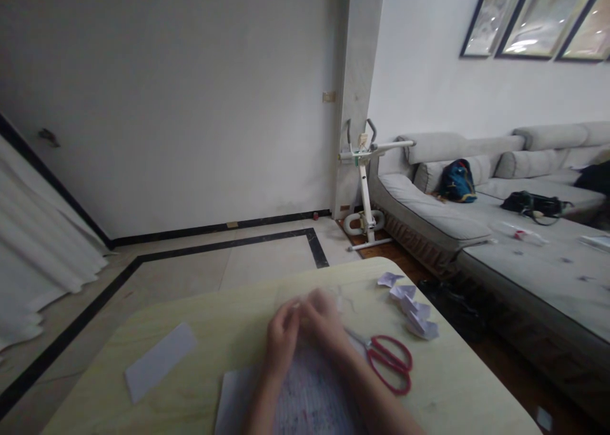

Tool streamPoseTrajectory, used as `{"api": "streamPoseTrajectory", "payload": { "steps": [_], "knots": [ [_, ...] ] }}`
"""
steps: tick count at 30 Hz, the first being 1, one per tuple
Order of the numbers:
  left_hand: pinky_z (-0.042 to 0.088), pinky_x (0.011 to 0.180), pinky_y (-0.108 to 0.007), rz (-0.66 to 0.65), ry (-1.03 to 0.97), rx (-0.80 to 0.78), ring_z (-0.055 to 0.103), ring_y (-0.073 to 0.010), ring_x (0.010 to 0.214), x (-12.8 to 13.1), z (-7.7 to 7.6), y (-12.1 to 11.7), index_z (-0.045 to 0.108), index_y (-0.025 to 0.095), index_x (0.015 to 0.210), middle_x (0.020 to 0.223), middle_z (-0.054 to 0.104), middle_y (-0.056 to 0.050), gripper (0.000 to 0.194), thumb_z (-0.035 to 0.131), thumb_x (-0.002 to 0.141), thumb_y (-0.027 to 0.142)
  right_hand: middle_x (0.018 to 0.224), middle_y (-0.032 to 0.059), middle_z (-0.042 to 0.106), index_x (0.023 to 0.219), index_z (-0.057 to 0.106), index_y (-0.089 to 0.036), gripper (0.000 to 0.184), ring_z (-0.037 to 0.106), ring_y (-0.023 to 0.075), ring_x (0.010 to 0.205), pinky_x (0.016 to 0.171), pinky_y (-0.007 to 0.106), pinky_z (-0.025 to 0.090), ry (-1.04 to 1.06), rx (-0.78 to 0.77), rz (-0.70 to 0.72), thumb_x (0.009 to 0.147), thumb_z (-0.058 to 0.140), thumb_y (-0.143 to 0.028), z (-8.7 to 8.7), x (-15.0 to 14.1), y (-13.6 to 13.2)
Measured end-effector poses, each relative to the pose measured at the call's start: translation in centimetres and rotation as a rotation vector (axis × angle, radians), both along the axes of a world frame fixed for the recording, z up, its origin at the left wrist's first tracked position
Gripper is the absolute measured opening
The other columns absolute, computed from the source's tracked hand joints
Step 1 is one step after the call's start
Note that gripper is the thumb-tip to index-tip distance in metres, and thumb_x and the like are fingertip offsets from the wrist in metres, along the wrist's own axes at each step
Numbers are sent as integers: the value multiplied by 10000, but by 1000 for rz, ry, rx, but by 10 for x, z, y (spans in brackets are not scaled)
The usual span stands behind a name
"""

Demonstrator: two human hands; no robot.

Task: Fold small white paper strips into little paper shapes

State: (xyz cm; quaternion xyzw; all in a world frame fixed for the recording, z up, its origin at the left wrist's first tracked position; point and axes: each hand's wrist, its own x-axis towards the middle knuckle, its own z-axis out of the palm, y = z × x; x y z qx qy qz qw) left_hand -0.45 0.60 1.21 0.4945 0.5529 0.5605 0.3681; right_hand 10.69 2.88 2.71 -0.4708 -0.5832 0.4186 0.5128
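My left hand [283, 329] and my right hand [325, 317] meet over the far end of a written-on notebook [302, 397]. The fingers of both are curled in and pressed close together, the right ones smeared by motion. What lies between them is hidden; only a tiny pale bit shows at the fingertips. Just right of my right wrist lie scissors [391, 362] with red handles, their blades partly covered by the hand. A white paper strip [161, 361] rests flat to the left. Several small folded paper pieces [415, 308] form a row near the table's right edge.
The pale wood table [190, 409] has a rounded far corner. Beyond it stand a white exercise bike [365, 187] and a grey sofa [429, 206] bearing a blue backpack [457, 181] and a black bag [534, 203]. A white curtain [42, 251] hangs at left.
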Motion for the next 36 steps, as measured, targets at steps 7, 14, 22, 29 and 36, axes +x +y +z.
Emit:
{"api": "streamPoseTrajectory", "payload": {
  "steps": [7, 14, 22, 29, 36],
  "knots": [
    [483, 763, -310, 8, -38, -3, 632, -221, 858, 1, 2, -2, 592, 159, 1065, 933, 679, -88, 381, 573, 759, 385, 614, -30, 500, 860, 555, -160, 173, 446, 105, 554, 507, 208, 352, 43, -21, 18, 746, 541, -289, -2, -1, 0],
    [478, 759, -298, -6, -28, -2, 628, -209, 855, 1, 5, -4, 582, 170, 1061, 936, 675, -80, 351, 540, 785, 383, 581, -31, 524, 870, 605, -154, 206, 444, 99, 516, 481, 205, 334, 9, -38, 27, 755, 525, -305, -8, -2, 2],
    [458, 796, -321, 64, 35, 25, 615, -218, 882, 2, 2, -2, 583, 181, 1065, 934, 670, -80, 337, 521, 793, 369, 600, -10, 566, 902, 624, -149, 230, 477, 108, 525, 497, 213, 357, -98, 13, -33, 765, 503, -288, -4, -4, 0],
    [455, 827, -341, 156, 95, 97, 602, -239, 956, 4, -3, -3, 610, 216, 1044, 1002, 665, -87, 293, 505, 790, 317, 661, 10, 594, 910, 622, -171, 205, 503, 115, 553, 527, 226, 370, -301, 131, -53, 748, 533, -259, 2, -7, -6],
    [466, 817, -341, 124, 174, 119, 621, -235, 933, 4, -1, -4, 627, 213, 1029, 987, 681, -86, 280, 458, 813, 268, 760, 23, 607, 879, 605, -180, 169, 505, 120, 605, 582, 243, 381, -319, 189, -66, 737, 515, -190, 1, -8, -8]
  ]
}}
